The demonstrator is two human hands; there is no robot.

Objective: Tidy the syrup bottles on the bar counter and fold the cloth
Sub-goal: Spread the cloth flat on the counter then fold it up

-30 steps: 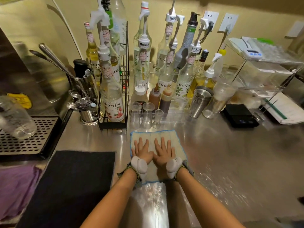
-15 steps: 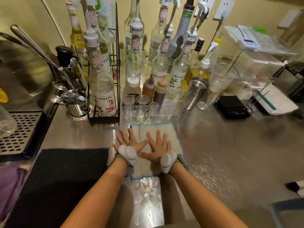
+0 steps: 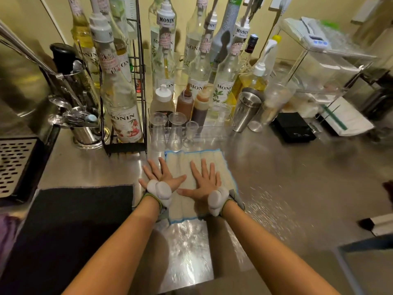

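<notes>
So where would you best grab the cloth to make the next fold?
Probably the far corners of the cloth: it lies flat on the counter with its blue-trimmed far edge bare. The left hand and right hand press flat nearer in, so pinch there from above and fold toward the body.

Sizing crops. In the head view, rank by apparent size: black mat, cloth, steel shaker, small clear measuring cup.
1. black mat
2. cloth
3. steel shaker
4. measuring cup
The mat lies nearer the camera, which exaggerates its lead.
</notes>
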